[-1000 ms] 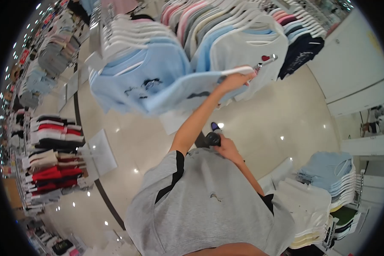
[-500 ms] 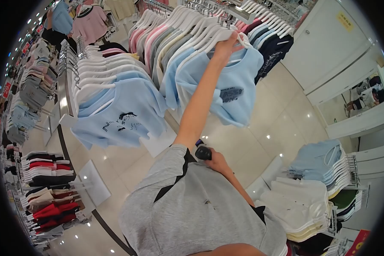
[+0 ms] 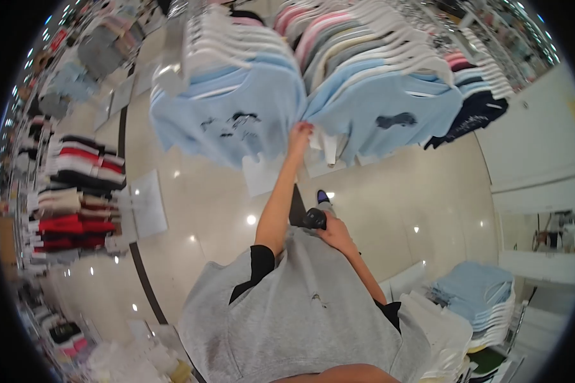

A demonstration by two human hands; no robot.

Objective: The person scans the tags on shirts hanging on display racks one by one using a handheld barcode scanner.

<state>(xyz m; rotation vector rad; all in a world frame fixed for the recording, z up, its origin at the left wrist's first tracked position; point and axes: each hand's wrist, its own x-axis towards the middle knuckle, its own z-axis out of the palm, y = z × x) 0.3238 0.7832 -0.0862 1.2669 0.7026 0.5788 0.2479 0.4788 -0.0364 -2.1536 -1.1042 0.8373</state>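
Note:
With my left arm stretched forward, my left hand (image 3: 300, 135) is closed at the sleeve edge of a light blue sweatshirt (image 3: 364, 121) with a dark print on its chest. That top hangs from a white hanger at the front of the rack. Just left of it hangs another light blue sweatshirt (image 3: 249, 124) with black lettering, its edge close to my fingers. Held low in front of my waist, my right hand (image 3: 337, 233) grips a black rounded object (image 3: 315, 218) whose exact kind I cannot make out.
Rows of grey, cream and pink tops (image 3: 338, 45) hang behind the blue ones. A navy top (image 3: 473, 121) hangs to the right. At lower right are folded-looking blue tops (image 3: 473, 287) and white tops (image 3: 437, 325) on hangers. Red and black clothes (image 3: 76, 223) hang at left.
My left hand has come down from the hanger at the sweatshirt's neck to its sleeve. The printed sweatshirt now hangs flat at the rack's front. The view has shifted; the right hand still holds the black object.

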